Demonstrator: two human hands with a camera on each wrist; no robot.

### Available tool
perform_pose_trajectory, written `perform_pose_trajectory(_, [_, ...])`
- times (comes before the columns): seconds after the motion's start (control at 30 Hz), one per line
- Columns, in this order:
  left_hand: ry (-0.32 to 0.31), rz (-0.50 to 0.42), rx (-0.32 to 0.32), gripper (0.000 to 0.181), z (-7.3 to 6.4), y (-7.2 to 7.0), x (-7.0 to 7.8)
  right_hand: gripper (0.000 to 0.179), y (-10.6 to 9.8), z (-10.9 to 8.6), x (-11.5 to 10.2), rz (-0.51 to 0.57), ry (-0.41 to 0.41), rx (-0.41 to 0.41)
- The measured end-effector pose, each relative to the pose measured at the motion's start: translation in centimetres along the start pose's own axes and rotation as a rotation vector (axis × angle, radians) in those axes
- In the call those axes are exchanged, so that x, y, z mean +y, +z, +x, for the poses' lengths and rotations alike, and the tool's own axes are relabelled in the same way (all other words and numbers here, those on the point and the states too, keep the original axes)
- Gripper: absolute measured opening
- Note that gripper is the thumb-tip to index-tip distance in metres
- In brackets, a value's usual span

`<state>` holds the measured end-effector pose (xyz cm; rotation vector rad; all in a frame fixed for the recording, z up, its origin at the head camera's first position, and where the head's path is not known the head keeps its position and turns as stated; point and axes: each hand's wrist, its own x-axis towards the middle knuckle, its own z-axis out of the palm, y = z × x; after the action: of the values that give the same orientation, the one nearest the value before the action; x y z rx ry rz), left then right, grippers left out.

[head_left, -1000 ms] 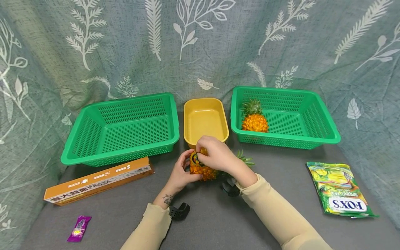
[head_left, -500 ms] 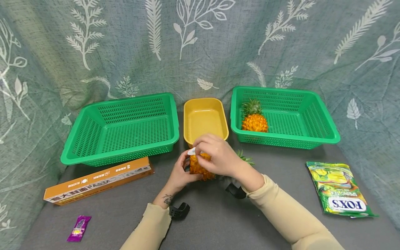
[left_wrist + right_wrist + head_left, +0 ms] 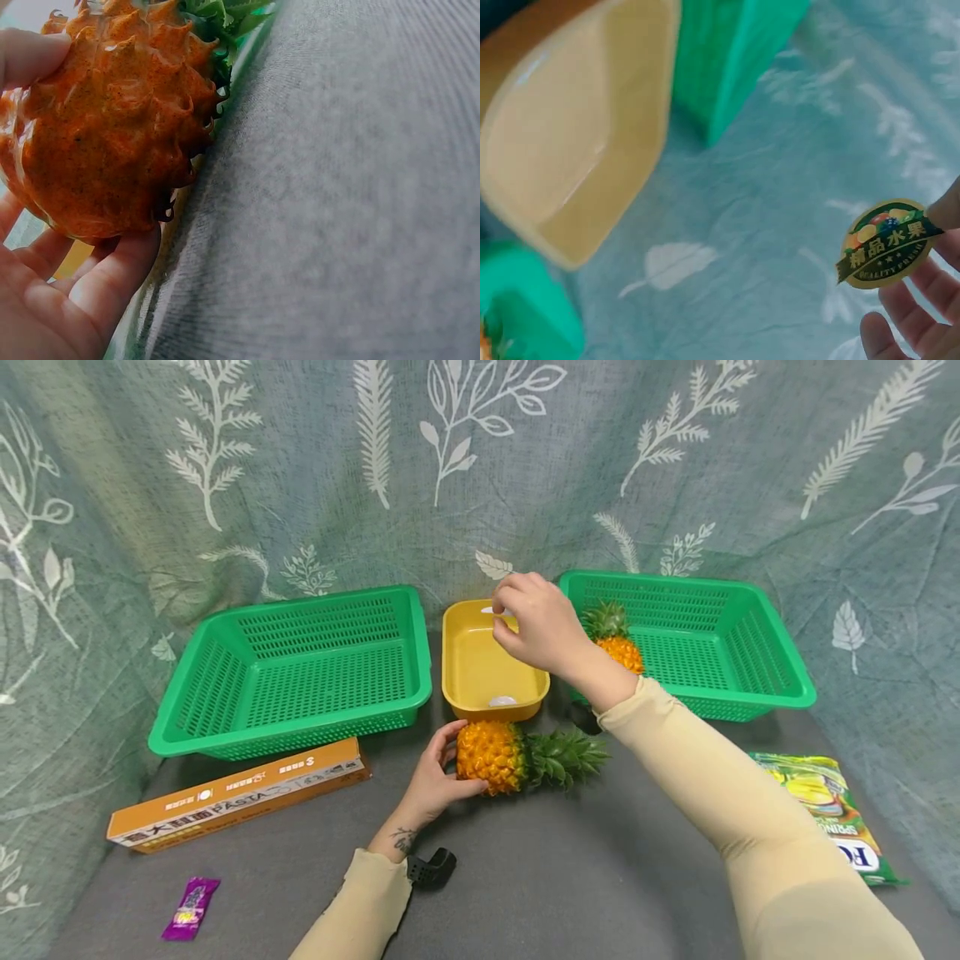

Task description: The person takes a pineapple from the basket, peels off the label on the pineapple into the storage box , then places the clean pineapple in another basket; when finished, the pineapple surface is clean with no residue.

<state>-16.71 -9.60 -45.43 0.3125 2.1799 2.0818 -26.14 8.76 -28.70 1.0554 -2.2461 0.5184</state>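
A pineapple (image 3: 491, 756) lies on its side on the grey table, its leafy crown pointing right. My left hand (image 3: 431, 789) grips its base end; the left wrist view shows fingers (image 3: 124, 277) and thumb round the spiky orange skin. Raised over the back of the yellow tub (image 3: 487, 664), my right hand (image 3: 542, 618) pinches a round fruit sticker (image 3: 885, 244) by its edge. The label is green and gold with printed fruit. A small pale oval (image 3: 502, 701) shows inside the tub near its front wall.
Green baskets stand at left (image 3: 291, 672) and right (image 3: 690, 652); the right one holds another pineapple (image 3: 621, 653). A pasta box (image 3: 240, 795) and purple packet (image 3: 191, 908) lie left. My right sleeve partly covers a candy bag (image 3: 832, 810). A curtain hangs behind.
My right hand has peeled the sticker off the pineapple and lifted it up and away over the yellow tub. The pineapple's crown is uncovered. My left hand stays in place.
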Motion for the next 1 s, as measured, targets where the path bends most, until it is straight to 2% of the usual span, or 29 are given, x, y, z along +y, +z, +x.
perform_pose_trajectory(0.13, [-0.008,0.007,-0.006,0.085,-0.2,-0.1,-0.2,0.019,1.0,0.8,1.3,-0.102,0.076,-0.178])
perform_pose_trajectory(0.27, [-0.01,0.004,-0.005,0.085,-0.4,-0.1,-0.3,0.025,2.3,1.3,2.2,-0.195,0.114,-0.328])
perform_pose_trajectory(0.53, [-0.015,0.007,-0.002,0.085,-0.3,0.0,-0.3,0.024,4.6,1.5,2.7,-0.326,0.125,-0.593])
perform_pose_trajectory(1.0, [-0.014,0.014,-0.001,0.084,-0.1,-0.1,0.0,0.02,6.8,2.0,2.6,-0.466,0.077,-0.791])
